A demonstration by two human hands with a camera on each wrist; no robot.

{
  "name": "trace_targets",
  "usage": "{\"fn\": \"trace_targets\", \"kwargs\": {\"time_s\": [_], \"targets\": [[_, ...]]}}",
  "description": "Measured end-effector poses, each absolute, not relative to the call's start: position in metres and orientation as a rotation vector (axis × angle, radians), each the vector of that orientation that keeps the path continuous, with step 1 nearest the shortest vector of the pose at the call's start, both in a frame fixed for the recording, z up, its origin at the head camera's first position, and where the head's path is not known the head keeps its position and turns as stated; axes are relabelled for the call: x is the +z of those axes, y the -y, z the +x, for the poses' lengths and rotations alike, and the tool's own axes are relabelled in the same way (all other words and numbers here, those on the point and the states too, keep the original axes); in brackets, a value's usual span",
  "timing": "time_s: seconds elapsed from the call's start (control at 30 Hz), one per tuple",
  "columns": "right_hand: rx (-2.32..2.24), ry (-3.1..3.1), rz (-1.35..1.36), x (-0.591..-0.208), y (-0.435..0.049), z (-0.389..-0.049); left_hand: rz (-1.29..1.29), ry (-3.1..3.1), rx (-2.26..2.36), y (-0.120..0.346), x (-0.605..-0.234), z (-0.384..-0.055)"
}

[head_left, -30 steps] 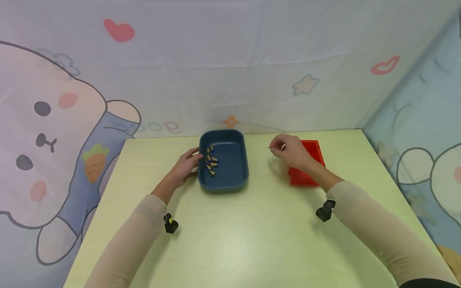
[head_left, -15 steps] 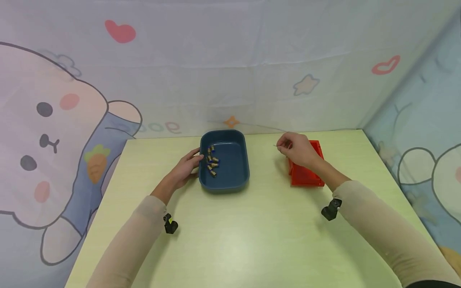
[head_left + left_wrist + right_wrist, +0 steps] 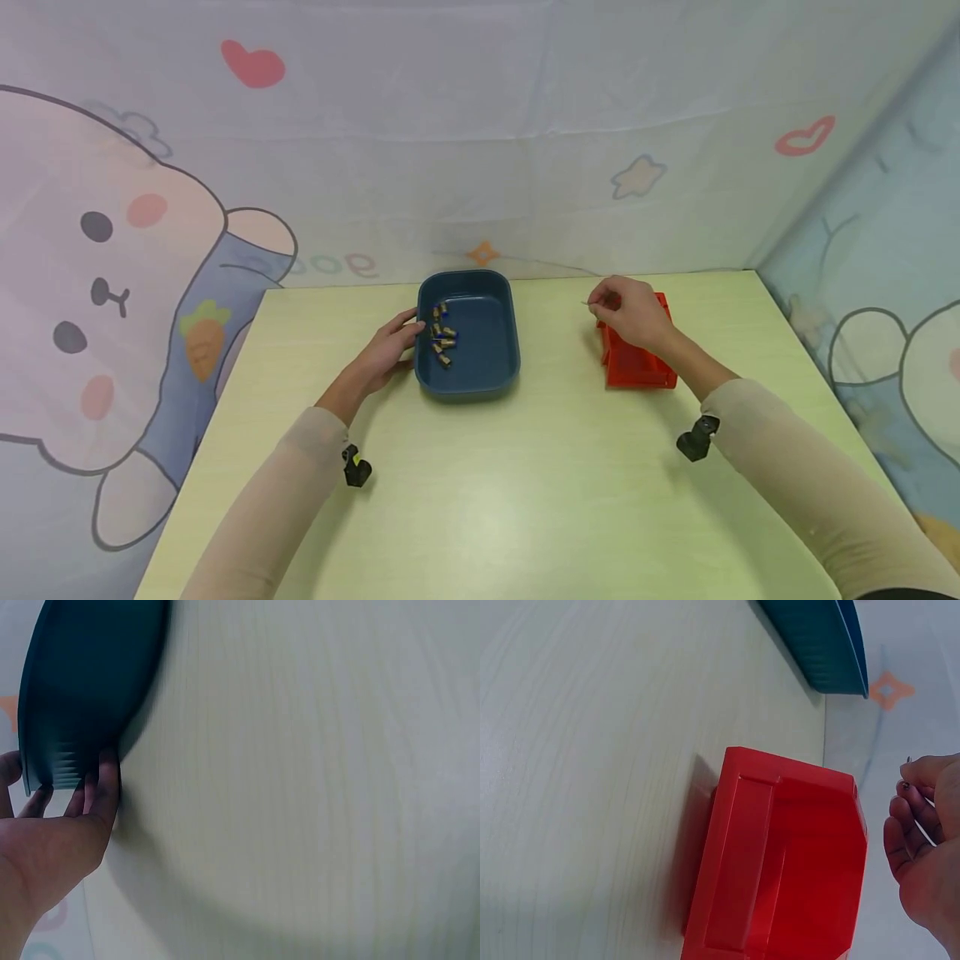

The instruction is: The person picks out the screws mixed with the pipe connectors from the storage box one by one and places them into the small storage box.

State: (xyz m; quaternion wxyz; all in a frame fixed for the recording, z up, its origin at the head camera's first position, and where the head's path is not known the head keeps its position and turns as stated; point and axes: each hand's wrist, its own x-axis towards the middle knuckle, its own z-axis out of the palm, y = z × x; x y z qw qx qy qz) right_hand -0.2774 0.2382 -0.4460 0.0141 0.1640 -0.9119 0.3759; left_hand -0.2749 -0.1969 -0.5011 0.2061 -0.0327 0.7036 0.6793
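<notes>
My left hand grips the left side of a dark blue plastic tray, with the thumb at the rim and the other fingers against the outer wall, as the left wrist view shows. Along the tray's left half lie several small brass fittings with blue ends. Between thumb and forefinger my right hand pinches a small thin metal piece, mostly hidden by the fingertips. That hand is raised above the far part of a red plastic parts bin, whose inside appears bare red in the right wrist view.
Both containers stand on a pale wood-grain table, a gap of tabletop between them. A printed cloth hangs close behind the table's back edge. Each sleeve carries a small black camera at the wrist.
My right hand has moved to the right, away from the blue tray and farther over the red bin, still pinching the thin piece. The left hand and tray have stayed in place.
</notes>
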Motion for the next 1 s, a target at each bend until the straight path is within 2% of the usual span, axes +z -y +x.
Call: {"fn": "trace_targets", "kwargs": {"time_s": [1.0], "targets": [[1.079, 2.848, 0.412, -0.455, -0.268, -0.288, -0.089, -1.982, 1.873, 0.197, -0.496, -0.272]]}}
